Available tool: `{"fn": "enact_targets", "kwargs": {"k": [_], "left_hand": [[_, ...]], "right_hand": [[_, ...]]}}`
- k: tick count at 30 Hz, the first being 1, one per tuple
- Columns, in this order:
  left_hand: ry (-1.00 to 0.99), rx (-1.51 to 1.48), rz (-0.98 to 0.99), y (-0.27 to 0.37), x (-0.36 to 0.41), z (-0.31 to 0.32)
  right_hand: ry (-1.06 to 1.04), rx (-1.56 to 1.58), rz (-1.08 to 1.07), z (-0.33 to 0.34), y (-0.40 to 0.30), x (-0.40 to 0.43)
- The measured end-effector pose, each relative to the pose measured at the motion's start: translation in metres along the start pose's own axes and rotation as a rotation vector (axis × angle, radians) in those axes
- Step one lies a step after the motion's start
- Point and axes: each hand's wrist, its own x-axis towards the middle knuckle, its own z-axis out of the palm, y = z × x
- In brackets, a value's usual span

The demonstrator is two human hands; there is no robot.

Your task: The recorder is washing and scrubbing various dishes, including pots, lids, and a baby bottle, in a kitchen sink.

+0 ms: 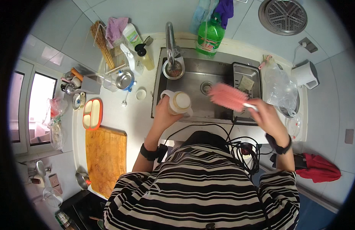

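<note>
Over the left front part of the stainless steel sink, my left hand is closed around a white two-handled cup with a pale round inside or end facing up. My right hand grips the short white handle of a pink bristle brush, whose head is blurred and hangs over the sink near the drain. Brush and cup are apart. A chrome faucet stands behind, above a round metal strainer cup with scraps in it.
Left of the sink are a small steel bowl, a pump bottle, a divided plate and a wooden cutting board. A green detergent bottle stands behind. At right are a metal drain basket, plastic bag and white kettle. Black cables hang in front.
</note>
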Motion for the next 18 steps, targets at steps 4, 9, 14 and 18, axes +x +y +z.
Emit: {"fn": "enact_targets", "kwargs": {"k": [4,9,14,18], "left_hand": [[-0.016,0.119,0.034,-0.004,0.008,0.007],[-0.024,0.272,0.088,-0.002,0.015,0.008],[0.013,0.347,0.155,0.0,0.02,0.017],[0.004,0.372,0.128,0.004,0.023,0.017]], "right_hand": [[-0.089,-0.088,-0.263,0.029,-0.008,0.038],[-0.103,-0.311,-0.375,0.045,-0.013,0.067],[-0.112,-0.436,-0.548,0.071,-0.023,0.085],[-0.067,-0.43,-0.607,0.068,-0.012,0.086]]}}
